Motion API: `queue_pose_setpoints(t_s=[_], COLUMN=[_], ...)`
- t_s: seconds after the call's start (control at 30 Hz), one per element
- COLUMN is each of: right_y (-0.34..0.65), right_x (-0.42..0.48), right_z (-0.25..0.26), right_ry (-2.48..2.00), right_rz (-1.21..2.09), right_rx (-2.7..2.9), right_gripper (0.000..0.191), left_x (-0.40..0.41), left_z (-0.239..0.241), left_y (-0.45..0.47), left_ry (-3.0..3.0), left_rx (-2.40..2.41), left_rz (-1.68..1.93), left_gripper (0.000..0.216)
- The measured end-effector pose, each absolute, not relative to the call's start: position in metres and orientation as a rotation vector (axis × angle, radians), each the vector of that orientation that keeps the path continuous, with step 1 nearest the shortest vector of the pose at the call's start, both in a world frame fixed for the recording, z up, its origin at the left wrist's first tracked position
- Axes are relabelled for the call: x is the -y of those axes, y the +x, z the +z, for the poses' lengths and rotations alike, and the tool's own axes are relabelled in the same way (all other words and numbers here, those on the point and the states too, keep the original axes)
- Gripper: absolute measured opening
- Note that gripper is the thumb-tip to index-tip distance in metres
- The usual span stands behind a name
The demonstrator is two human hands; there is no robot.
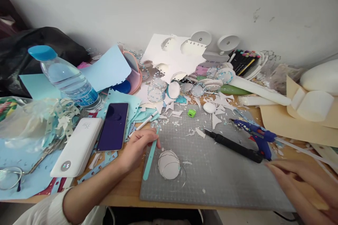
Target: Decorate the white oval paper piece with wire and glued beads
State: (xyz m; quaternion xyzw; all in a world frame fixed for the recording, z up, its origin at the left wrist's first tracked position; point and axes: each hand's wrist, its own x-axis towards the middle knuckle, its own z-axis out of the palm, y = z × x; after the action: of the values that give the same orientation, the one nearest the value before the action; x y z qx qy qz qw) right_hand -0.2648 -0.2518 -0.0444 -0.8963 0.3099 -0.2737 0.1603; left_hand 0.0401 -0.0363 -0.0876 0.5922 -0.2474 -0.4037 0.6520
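My left hand is closed with its fingertips on the upper end of a narrow teal paper strip, which slants down over the left edge of a grey cutting mat. Just right of the strip lies a round white paper disc with a thin wire or thread around its rim. My right hand is at the mat's right side, somewhat blurred, fingers stretched toward the back end of a black pen-shaped cutter. Behind that cutter rests a blue glue gun with a white glue stick in it.
Paper scraps surround a green sharpener and white oval. At left are a phone, white power bank and water bottle. Cut white card, decorated discs and markers crowd the back.
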Motion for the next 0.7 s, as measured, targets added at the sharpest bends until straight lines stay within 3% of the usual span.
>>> queue_pose_setpoints(t_s=[0.13, 0.3, 0.47, 0.6, 0.7], right_y=[-0.186, -0.098, -0.062, -0.069, -0.084], right_x=[0.210, 0.179, 0.179, 0.193, 0.207], right_z=[-0.025, -0.034, -0.055, -0.066, -0.077], right_ry=[-2.796, -2.885, -2.925, -2.786, -2.600], right_rz=[-0.821, -0.749, -1.070, -1.202, -1.170], right_rx=[-0.214, 0.369, 0.732, 0.719, 0.434], right_gripper=[0.007, 0.023, 0.016, 0.012, 0.020], left_x=[0.038, 0.039, 0.041, 0.039, 0.034], left_z=[-0.090, -0.097, -0.101, -0.094, -0.085], left_y=[0.039, 0.041, 0.042, 0.041, 0.044], left_ry=[1.303, 1.268, 1.231, 1.291, 1.419], left_rx=[0.471, 0.391, 0.468, 0.595, 1.081], left_rz=[-0.975, -0.942, -0.919, -0.931, -0.876], left_gripper=[0.033, 0.025, 0.024, 0.036, 0.028])
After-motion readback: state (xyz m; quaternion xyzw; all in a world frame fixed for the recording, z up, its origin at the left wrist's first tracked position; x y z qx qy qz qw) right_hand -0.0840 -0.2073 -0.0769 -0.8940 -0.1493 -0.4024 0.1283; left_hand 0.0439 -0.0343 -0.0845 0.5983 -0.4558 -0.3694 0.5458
